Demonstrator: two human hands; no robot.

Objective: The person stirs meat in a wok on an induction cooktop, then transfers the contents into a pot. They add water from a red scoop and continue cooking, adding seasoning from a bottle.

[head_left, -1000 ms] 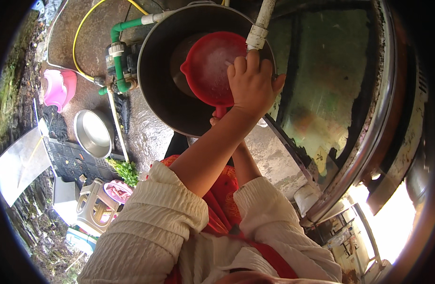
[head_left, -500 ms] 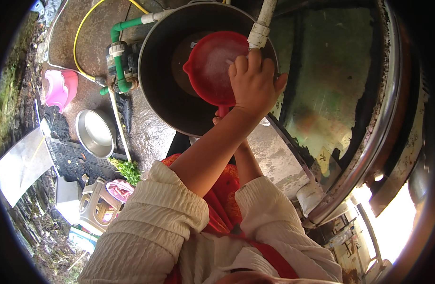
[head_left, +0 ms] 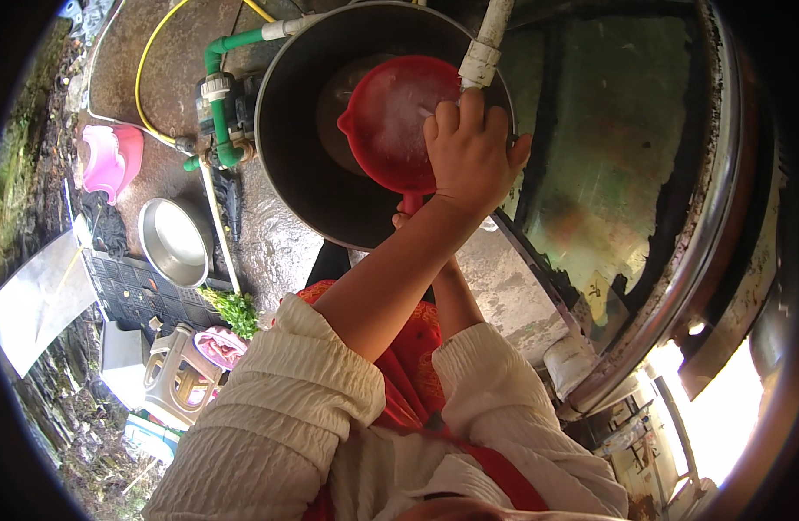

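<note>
While my left forearm [head_left: 386, 282] crosses over the right one, my left hand [head_left: 473, 156] sits at the lower end of a white pipe [head_left: 482, 59], back of the hand upward, fingers bent and thumb held out to the side. Whether it grips a fitting there I cannot tell, since the underside is hidden. My right hand [head_left: 400, 220], mostly covered by that forearm, is closed on the handle of a red dipper [head_left: 359, 135]; only some of its fingers show.

The dipper is found above the mouth of a large dark pot [head_left: 285, 130], beside my left fingers, its spout to the left. State of progress, in my judgement: the dipper already contains frothy water [head_left: 401, 130], so part of the filling is done; its exact level is not established. No pouring from the spout is observed, and emptying appears outstanding. Whether the pot itself holds liquid I cannot confirm.

Further out, to the left of the pot, I note green pipework [head_left: 217, 122], a yellow hose [head_left: 139, 91], a metal basin [head_left: 169, 239], leafy greens [head_left: 233, 311] and a pink tub [head_left: 108, 161]; to the right stands a greenish panel [head_left: 590, 148] with dark, ragged edges
</note>
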